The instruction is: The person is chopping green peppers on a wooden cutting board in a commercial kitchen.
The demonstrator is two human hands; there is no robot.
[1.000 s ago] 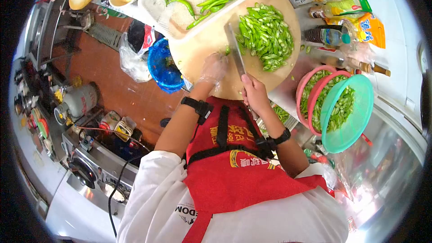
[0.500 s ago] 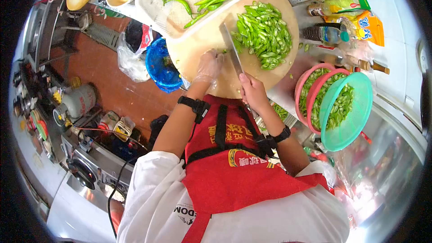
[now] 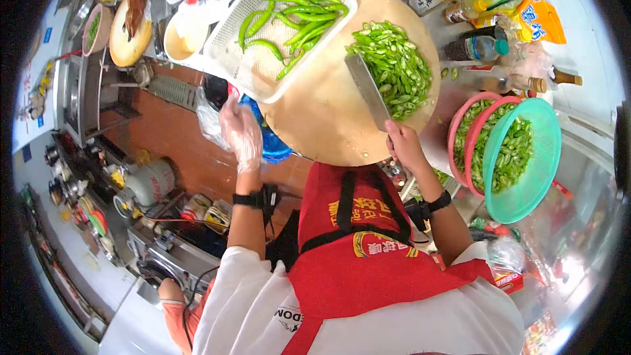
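My right hand grips the handle of a cleaver, whose blade lies against the left side of a pile of sliced green peppers on a round cutting board. Off the board's left edge is my left hand, in a clear plastic glove, beside a blue-lined bin. Its fingers are blurred, and whether they hold anything cannot be made out. Whole green peppers lie in a white perforated basket that overlaps the board's upper left.
Pink and green colanders with sliced peppers stand at the right. Bottles and seasoning bags line the upper right. A gas cylinder is on the floor at left. Another person's orange clothing shows at lower left.
My left hand has moved off the board to the left, over by the bin. The cleaver has shifted against the sliced pile. The head view has also shifted.
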